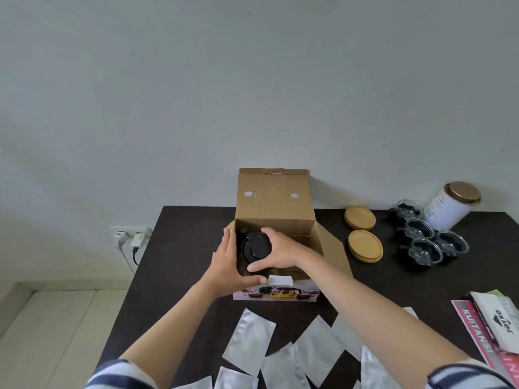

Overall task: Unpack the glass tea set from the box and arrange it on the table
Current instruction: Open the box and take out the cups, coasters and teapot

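Both hands gripped a black-lidded glass teapot [254, 249] inside the open cardboard box [276, 209] on the dark worktop [179, 248], left hand [229, 266] cupping its side, right hand [276, 252] clasping the lid.

The teapot [254, 249] sits in the box [275, 209]; coasters [362, 231] and seemingly four cups [427, 237] lie right.

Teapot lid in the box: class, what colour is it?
Black. The teapot lid shows best in the head view, between both hands.

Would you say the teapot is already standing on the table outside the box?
No, the teapot sits inside the open box, gripped by both hands.
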`<action>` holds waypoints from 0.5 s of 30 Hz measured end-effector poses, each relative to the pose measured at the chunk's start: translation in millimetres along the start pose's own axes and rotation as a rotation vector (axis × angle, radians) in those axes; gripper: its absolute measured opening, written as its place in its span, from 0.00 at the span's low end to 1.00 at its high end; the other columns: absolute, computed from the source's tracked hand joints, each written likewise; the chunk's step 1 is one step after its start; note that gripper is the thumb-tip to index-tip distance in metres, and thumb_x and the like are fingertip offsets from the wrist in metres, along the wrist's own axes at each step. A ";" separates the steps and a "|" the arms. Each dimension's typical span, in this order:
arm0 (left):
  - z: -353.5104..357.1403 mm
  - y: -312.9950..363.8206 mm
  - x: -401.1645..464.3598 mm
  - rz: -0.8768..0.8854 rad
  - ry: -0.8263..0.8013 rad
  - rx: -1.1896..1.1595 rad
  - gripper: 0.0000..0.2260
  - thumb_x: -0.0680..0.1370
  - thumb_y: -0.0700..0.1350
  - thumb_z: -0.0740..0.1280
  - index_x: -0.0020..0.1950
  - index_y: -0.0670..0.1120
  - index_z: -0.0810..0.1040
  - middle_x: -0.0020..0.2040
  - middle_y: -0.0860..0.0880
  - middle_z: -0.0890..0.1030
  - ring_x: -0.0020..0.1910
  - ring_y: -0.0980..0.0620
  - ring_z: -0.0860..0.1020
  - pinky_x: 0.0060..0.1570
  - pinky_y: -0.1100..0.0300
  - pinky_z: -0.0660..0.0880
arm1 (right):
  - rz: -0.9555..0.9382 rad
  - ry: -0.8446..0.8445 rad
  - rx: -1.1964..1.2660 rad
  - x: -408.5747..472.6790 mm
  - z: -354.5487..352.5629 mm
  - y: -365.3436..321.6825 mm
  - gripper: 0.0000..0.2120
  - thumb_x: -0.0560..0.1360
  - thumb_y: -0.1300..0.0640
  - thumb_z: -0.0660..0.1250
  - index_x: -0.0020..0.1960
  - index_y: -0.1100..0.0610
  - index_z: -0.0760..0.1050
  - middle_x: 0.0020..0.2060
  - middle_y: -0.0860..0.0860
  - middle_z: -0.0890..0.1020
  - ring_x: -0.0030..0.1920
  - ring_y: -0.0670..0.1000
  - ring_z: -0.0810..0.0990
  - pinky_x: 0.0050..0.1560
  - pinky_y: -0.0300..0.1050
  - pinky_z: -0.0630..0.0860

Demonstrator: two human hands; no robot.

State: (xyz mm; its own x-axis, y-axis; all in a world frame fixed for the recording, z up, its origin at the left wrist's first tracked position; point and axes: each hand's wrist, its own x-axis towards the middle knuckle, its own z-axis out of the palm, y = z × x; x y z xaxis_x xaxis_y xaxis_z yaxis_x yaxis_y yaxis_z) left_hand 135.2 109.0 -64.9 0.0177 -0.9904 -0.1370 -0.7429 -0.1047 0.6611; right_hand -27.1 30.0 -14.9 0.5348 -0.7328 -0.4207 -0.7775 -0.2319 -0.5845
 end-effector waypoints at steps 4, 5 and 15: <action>0.1 -2.7 1.0 0.002 0.009 -0.048 0.65 0.56 0.74 0.71 0.76 0.52 0.31 0.78 0.50 0.36 0.76 0.50 0.37 0.73 0.37 0.46 | 0.002 0.060 -0.148 7.7 9.0 -10.4 0.53 0.62 0.43 0.78 0.76 0.53 0.52 0.72 0.56 0.63 0.68 0.57 0.68 0.62 0.51 0.73; -0.3 -2.2 0.3 0.005 0.008 -0.054 0.65 0.56 0.74 0.71 0.76 0.52 0.32 0.78 0.50 0.36 0.76 0.50 0.37 0.73 0.37 0.46 | -0.001 0.088 -0.151 8.2 9.9 -11.0 0.51 0.62 0.44 0.78 0.76 0.54 0.54 0.71 0.55 0.64 0.67 0.56 0.69 0.61 0.50 0.74; -0.5 -0.9 -3.9 -0.007 -0.001 -0.065 0.64 0.55 0.75 0.71 0.76 0.53 0.34 0.78 0.52 0.36 0.77 0.49 0.38 0.73 0.38 0.50 | -0.043 0.160 -0.033 -34.7 -49.7 -7.8 0.52 0.55 0.47 0.81 0.73 0.53 0.62 0.67 0.50 0.72 0.65 0.53 0.72 0.61 0.51 0.75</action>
State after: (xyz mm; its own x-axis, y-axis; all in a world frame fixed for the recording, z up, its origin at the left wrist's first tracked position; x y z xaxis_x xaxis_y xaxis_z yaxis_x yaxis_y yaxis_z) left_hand 136.2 112.9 -64.5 0.0218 -0.9896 -0.1420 -0.6981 -0.1168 0.7065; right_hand -56.0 25.4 38.7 0.5103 -0.8137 -0.2782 -0.7668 -0.2841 -0.5756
